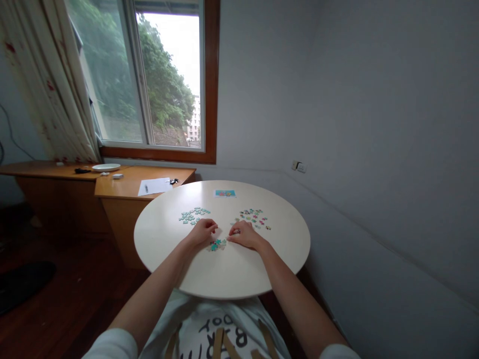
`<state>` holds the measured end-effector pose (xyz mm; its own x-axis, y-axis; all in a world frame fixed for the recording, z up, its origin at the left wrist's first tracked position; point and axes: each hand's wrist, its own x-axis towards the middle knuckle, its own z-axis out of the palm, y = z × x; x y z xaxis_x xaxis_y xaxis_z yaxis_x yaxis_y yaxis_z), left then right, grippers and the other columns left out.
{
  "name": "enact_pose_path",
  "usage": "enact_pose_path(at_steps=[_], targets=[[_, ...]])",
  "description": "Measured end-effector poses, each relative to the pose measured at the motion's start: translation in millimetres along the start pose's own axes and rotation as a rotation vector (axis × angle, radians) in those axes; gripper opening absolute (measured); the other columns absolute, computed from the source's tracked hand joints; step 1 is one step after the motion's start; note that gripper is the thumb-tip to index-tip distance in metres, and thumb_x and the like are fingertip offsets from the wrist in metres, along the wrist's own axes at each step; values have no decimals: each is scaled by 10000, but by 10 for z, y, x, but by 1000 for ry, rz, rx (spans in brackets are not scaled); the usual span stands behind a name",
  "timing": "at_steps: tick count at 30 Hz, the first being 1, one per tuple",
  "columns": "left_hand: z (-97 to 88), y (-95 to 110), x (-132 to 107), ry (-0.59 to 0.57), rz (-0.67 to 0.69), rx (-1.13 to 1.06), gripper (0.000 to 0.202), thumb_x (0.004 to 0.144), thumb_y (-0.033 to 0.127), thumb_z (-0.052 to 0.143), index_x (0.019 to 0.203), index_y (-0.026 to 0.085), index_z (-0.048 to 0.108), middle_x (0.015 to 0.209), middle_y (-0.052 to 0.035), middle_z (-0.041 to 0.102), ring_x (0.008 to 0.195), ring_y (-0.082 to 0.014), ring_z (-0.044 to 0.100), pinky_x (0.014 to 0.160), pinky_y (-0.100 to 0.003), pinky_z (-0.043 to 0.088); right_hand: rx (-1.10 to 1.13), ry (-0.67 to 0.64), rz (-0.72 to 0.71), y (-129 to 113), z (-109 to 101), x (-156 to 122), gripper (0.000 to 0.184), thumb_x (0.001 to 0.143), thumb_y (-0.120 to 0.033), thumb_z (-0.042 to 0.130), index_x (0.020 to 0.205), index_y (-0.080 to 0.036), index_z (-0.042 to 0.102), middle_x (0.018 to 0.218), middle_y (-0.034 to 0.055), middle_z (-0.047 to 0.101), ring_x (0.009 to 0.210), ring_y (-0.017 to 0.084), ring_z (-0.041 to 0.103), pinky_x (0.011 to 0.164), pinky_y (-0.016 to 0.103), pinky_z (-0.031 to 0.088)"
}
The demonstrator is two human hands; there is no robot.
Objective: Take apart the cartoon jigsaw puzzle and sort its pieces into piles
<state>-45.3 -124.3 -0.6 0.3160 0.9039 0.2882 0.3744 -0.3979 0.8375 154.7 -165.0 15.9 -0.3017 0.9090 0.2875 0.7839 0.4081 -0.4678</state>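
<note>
Both my hands rest on a round pale table (pixel 224 279). My left hand (pixel 202 232) has its fingers curled together, fingertips touching the table near a small cluster of joined teal puzzle pieces (pixel 217 245). My right hand (pixel 243 234) is likewise curled, its fingertips pinched on something I cannot make out just right of that cluster. A loose pile of teal pieces (pixel 193 215) lies beyond my left hand. A pile of mixed-colour pieces (pixel 254 217) lies beyond my right hand. A small reference picture (pixel 225 193) lies at the table's far edge.
A wooden desk (pixel 123 194) stands left of the table, with a sheet of paper (pixel 154 186) and a white plate (pixel 106 167) on it. A window and curtain are behind. Grey walls close in on the right, with a socket (pixel 300 167).
</note>
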Motion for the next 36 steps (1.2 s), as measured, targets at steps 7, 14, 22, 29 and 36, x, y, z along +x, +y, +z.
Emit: enact_pose_path(at_steps=[7,14,22,29,36], targets=[[-1,-33,8,-4,23,7,262,687,397,568,632,144,612,560,-23,593,532,-133,513,565,-279,395,-14,-10,-26,-8,46,13,108,722,-314,687,725,-207,700,856,37,666,946,205,548,932,404,304],[-2,51,-46,-24,49,55,198,667,324,584,668,141,657,638,-47,647,605,-161,567,603,-289,443,132,25,-45,-15,105,25,48,717,-223,676,740,-182,669,719,2,641,721,134,568,714,271,415],[3,89,-58,-41,44,5,289,689,386,603,778,124,690,768,-87,704,723,-200,619,694,-314,473,237,194,-104,-122,174,56,62,765,-198,614,710,-171,623,702,2,623,669,120,556,649,247,440],[3,74,-41,-83,21,-130,324,639,412,671,775,118,680,774,-87,707,750,-205,636,728,-324,482,248,218,-195,-131,230,63,69,778,-144,575,727,-180,605,746,8,625,722,130,576,713,269,461],[18,-6,-12,-100,19,-190,270,624,344,692,779,124,672,762,-71,706,731,-192,637,723,-321,488,246,262,-252,-109,234,74,78,767,-125,565,713,-177,586,768,15,605,723,133,567,722,280,460]])
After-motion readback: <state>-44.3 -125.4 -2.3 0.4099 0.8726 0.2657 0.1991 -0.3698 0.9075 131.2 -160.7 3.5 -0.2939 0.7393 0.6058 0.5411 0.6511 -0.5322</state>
